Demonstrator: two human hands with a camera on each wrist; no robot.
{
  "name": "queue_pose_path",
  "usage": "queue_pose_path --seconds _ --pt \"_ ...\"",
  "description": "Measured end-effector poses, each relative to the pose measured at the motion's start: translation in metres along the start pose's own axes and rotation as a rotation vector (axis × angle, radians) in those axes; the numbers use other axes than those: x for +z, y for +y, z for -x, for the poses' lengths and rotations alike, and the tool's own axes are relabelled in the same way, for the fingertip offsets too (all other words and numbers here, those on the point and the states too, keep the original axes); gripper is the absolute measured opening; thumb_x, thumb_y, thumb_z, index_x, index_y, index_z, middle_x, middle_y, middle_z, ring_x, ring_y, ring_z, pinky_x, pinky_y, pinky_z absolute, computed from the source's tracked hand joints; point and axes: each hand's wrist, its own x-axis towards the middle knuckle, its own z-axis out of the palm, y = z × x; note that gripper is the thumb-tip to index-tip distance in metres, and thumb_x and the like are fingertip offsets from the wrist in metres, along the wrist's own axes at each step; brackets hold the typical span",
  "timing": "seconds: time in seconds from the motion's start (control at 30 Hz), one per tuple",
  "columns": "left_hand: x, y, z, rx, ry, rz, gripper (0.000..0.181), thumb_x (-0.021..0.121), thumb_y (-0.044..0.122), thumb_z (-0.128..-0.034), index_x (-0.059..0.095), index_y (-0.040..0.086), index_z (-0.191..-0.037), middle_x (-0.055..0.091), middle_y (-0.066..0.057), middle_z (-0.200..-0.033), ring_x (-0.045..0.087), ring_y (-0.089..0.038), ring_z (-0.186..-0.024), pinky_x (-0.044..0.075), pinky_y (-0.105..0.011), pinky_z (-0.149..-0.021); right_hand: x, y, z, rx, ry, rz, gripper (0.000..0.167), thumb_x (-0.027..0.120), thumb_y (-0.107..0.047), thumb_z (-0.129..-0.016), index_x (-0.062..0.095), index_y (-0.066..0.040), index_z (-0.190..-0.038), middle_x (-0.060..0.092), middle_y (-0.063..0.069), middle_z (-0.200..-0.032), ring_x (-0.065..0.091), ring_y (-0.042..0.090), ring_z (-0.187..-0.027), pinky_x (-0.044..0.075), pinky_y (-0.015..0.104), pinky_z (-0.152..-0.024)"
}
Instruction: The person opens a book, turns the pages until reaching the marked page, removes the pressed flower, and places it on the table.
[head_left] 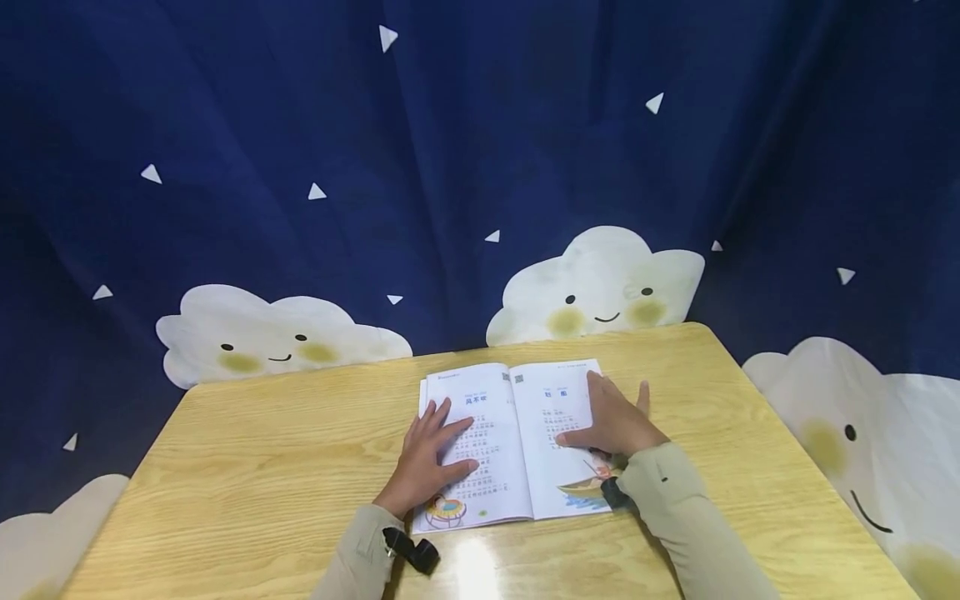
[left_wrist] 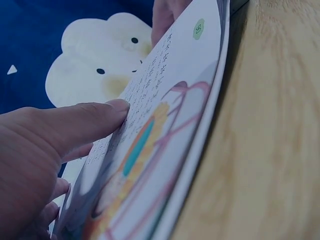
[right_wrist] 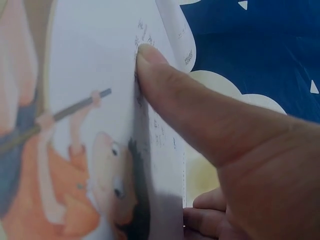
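Observation:
An open book (head_left: 491, 500) lies on the wooden table, text and small pictures on both pages. My left hand (head_left: 427, 458) rests on the left page with fingers spread. In the left wrist view the thumb of the left hand (left_wrist: 55, 135) touches the page (left_wrist: 175, 135) near a round orange and teal picture. My right hand (head_left: 618, 421) lies over the outer edge of the right page. The right wrist view shows the right hand's (right_wrist: 235, 145) thumb on the printed page (right_wrist: 95, 55), above a drawn figure in orange, with other fingers at the page edge.
The wooden table (head_left: 262, 467) extends on both sides of the book. Behind it hangs a dark blue curtain (head_left: 450, 150) with white triangles and smiling clouds. Black straps with small devices sit on both wrists, over light sleeves.

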Motion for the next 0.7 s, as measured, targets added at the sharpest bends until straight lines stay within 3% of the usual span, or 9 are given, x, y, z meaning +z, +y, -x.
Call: queue_pose_path --seconds 0.43,0.7 --pt "-0.0014 -0.0009 -0.0021 0.008 0.022 0.004 0.061 0.075 0.044 -0.0798 0.059 0.022 -0.134 0.026 -0.012 -0.157 0.009 -0.035 -0.147 0.003 -0.056 -0.115 -0.0015 -0.0035 -0.0014 -0.014 0.018 -0.004 0.124 0.082 -0.062 -0.06 0.026 0.004 -0.149 0.031 0.024 -0.152 0.024 0.041 -0.141 -0.016 0.067 -0.106" --pt "0.0006 -0.001 -0.0005 0.001 0.01 0.004 0.061 0.074 0.046 -0.0805 0.058 0.023 -0.135 0.025 -0.012 -0.157 0.009 -0.035 -0.147 0.003 -0.056 -0.115 -0.0026 0.0028 -0.0021 -0.016 -0.006 -0.029 0.131 0.075 -0.073 -0.058 0.022 0.004 -0.15 0.027 0.026 -0.153 0.017 0.044 -0.143 -0.021 0.067 -0.104"
